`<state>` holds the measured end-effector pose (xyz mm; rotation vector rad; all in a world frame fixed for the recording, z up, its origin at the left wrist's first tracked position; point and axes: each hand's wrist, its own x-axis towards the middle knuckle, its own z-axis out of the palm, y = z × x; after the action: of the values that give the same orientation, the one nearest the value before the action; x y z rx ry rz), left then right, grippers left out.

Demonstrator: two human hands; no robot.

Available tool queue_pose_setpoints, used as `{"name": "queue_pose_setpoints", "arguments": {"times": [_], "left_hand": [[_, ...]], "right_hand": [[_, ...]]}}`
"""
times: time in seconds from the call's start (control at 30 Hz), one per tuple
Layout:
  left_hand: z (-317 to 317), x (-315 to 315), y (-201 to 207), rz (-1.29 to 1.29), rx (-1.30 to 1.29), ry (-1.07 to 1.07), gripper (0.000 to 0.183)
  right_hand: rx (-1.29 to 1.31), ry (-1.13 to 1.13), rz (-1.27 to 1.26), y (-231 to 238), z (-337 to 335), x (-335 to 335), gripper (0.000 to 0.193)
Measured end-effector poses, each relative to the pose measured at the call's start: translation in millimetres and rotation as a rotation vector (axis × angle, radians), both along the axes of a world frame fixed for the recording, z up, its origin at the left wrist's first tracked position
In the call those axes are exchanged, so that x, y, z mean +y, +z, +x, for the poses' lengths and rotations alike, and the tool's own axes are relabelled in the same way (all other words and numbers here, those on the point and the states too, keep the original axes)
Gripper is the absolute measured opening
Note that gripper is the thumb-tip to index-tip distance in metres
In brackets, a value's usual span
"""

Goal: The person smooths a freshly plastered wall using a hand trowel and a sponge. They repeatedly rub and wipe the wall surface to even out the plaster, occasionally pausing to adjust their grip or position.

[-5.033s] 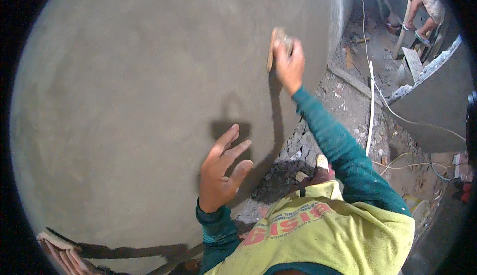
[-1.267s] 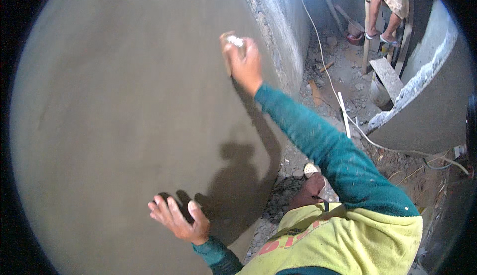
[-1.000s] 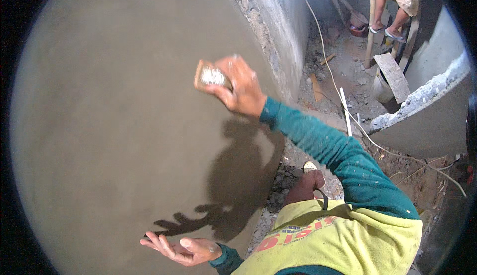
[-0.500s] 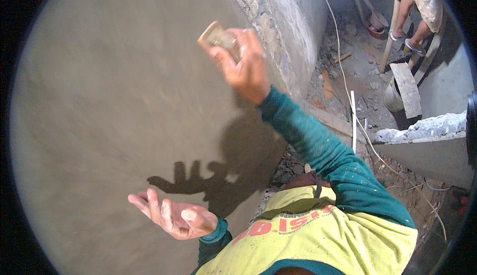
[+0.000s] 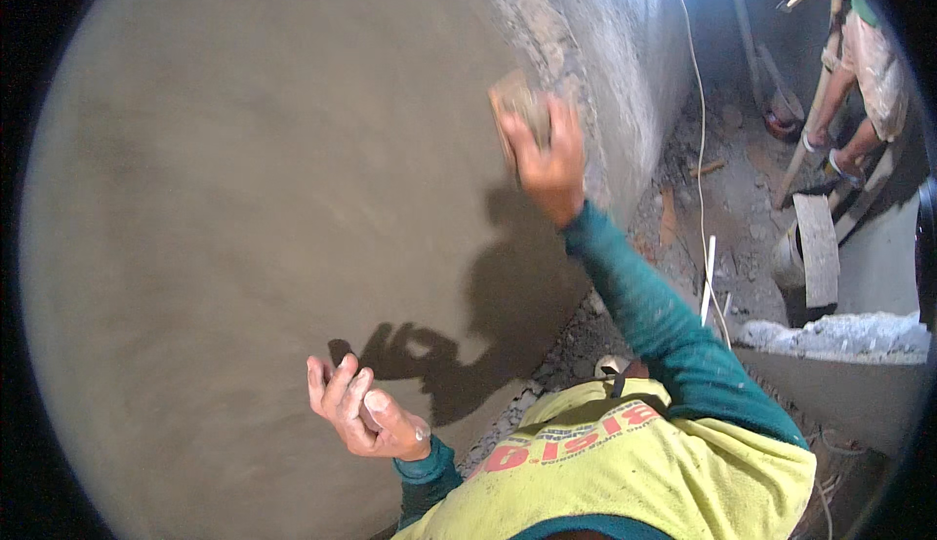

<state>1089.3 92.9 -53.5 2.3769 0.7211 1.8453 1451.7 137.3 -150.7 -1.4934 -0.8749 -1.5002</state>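
A broad wall of smooth grey-brown plaster [image 5: 244,150] fills the left and middle. My right hand [image 5: 554,164], in a green sleeve, grips a small wooden plastering float [image 5: 517,111], its flat face against or very close to the plaster near the wall's rough edge. The fingers partly cover its grip. My left hand [image 5: 366,413] is raised beside the lower wall, palm up, its fingers loosely curled and apart. Nothing lies in it, and grey-white smears mark the fingertips. Shadows of my arms and hand fall on the plaster.
Rough broken masonry [image 5: 542,28] edges the plaster. A thin cable [image 5: 703,120] hangs down at the right. Beyond stands another person [image 5: 869,81] on a wooden ladder, a tool in hand. Below are a board-topped bucket [image 5: 818,247], a white pipe [image 5: 709,277] and rubble.
My right hand has moved the float rightward and slightly down, toward the wall's rough edge. My left hand has shifted right, its fingers more curled. The view has tilted, showing more of the other person.
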Motion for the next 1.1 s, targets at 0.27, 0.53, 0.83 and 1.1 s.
{"name": "queue_pose_setpoints", "arguments": {"times": [0.27,0.53,0.83,1.1], "left_hand": [[12.9,-7.5,9.5,0.006,-0.005,0.061,0.021],[28.7,-5.9,18.2,0.019,-0.005,0.089,0.021],[56.4,9.7,27.7,0.129,0.035,0.103,0.021],[43.7,-1.7,23.2,0.057,0.011,0.112,0.021]], "right_hand": [[0.414,0.658,0.222,200.2,-16.7,15.0,0.04],[0.546,0.721,0.055,58.6,-39.4,-2.0,0.046],[0.245,0.69,0.077,136.6,-55.1,7.3,0.041],[0.338,0.714,0.173,228.9,-4.1,13.9,0.048]]}}
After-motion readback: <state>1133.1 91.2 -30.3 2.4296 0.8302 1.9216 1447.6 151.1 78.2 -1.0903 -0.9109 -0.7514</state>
